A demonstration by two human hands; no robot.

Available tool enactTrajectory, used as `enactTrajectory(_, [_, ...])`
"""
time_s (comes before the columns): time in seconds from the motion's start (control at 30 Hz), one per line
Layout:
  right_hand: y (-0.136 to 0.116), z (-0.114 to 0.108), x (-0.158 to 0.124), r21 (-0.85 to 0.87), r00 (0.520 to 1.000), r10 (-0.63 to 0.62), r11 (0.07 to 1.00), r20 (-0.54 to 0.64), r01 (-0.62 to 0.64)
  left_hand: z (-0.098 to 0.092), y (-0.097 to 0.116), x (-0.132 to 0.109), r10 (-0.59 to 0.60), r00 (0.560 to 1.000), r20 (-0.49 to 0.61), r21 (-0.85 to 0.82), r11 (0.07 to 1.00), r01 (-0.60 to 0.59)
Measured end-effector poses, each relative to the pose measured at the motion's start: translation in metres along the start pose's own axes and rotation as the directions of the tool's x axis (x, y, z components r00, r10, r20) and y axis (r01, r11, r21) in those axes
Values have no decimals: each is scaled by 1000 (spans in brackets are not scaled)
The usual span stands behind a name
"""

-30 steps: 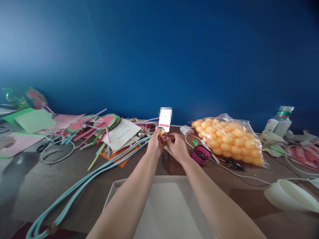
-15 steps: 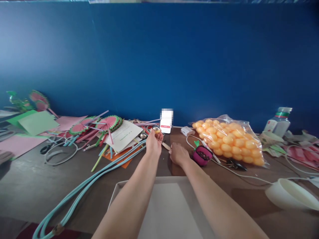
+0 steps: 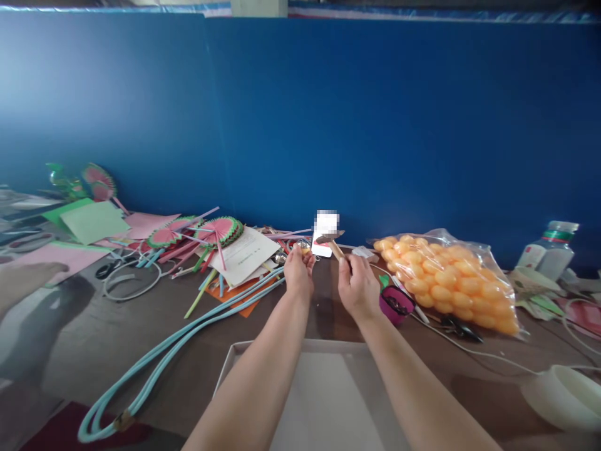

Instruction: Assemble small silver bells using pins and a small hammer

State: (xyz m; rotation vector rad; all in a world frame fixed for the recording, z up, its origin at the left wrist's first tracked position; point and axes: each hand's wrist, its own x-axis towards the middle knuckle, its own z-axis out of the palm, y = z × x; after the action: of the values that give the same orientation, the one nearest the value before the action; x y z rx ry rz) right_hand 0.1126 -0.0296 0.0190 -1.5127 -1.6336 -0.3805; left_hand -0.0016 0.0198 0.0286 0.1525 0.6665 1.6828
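Observation:
My right hand (image 3: pixel 360 285) is closed round the wooden handle of a hammer (image 3: pixel 337 248), whose dark head is raised in front of the phone (image 3: pixel 321 252). My left hand (image 3: pixel 298 270) is half closed, with a small yellowish piece (image 3: pixel 305 250) at its fingertips; its exact kind is too small to tell. Just beyond these fingers are shiny silver round objects (image 3: pixel 280 257). Close to the right wrist sits a purple pouch (image 3: pixel 397 305) with dark contents and a green leaf tab. Below both forearms lies a pale shallow box (image 3: pixel 323 388).
Light blue tubing (image 3: pixel 159 357) curves across the left. Behind it lie watermelon-patterned paper fans (image 3: pixel 218 233), straws and papers (image 3: pixel 244 254). A bag of orange balls (image 3: pixel 446 275), a cable, a bottle (image 3: pixel 547 254) and a white bowl (image 3: pixel 561 398) stand right. Another person's hand (image 3: pixel 30 282) reaches in at left.
The right hand has lifted off the table, bringing the hammer up with its head raised. The left hand stays near the silver objects. Another person's hand has come further in at the left.

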Motion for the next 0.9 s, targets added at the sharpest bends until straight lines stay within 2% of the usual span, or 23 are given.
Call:
enactTrajectory(0.1, [-2, -1, -1, 21, 994, -98, 995, -58, 99, -1, -1, -1, 1, 1000, 23, 6, 1000, -1])
enactTrajectory(0.23, [-4, -1, -1, 35, 988, -143, 989, -58, 146, 0, 0, -5, -1, 998, 57, 7, 1000, 1])
enactTrajectory(0.43, [-7, 1, -3, 35, 988, -155, 987, 2, 155, 0, -1, -6, 23, 996, 89, 23, 999, -25])
enactTrajectory(0.9, [-15, 1, -8, 7, 994, -108, 994, 7, 108, -3, -4, -1, 43, 995, 92, 29, 999, -46])
